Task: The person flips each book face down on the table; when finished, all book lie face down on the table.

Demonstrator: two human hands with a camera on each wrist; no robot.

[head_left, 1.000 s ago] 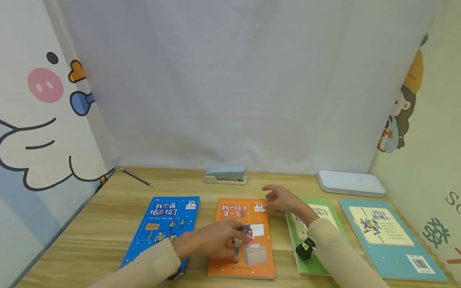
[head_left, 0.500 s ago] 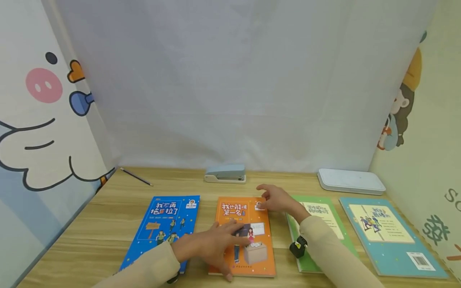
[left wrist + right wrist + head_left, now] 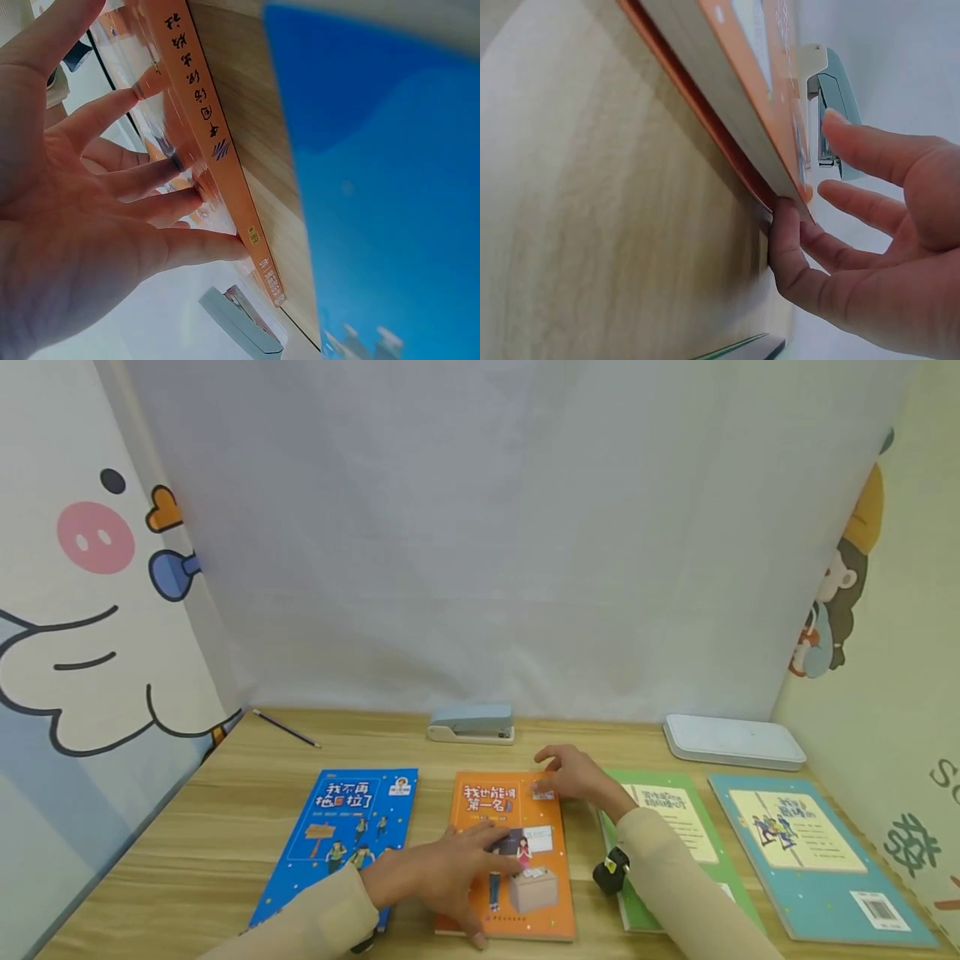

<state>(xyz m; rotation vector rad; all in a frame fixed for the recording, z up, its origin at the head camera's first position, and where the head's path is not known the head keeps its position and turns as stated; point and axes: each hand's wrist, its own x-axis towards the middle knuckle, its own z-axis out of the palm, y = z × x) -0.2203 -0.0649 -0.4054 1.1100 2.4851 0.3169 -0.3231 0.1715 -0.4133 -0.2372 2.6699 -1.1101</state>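
Observation:
An orange book (image 3: 525, 827) lies flat at the middle of the wooden table (image 3: 225, 810). My left hand (image 3: 442, 877) rests on its lower left part with the fingers spread and straight on the cover. The left wrist view shows those fingers (image 3: 142, 187) lying along the orange book (image 3: 217, 135) beside its spine. My right hand (image 3: 570, 775) is at the book's far right corner. In the right wrist view, the right hand (image 3: 855, 225) has its thumb tucked under the corner of the orange book (image 3: 735, 82), with the other fingers above the cover.
A blue book (image 3: 348, 835) lies left of the orange one. To its right lie a green book (image 3: 675, 810) and a teal book (image 3: 810, 852). At the back are a stapler (image 3: 472, 723), a pencil (image 3: 287, 728) and a white flat case (image 3: 731, 741). Curtains wall in three sides.
My right hand has moved left and down onto the orange book's far right corner. My left hand has slid a little down the cover and spread its fingers.

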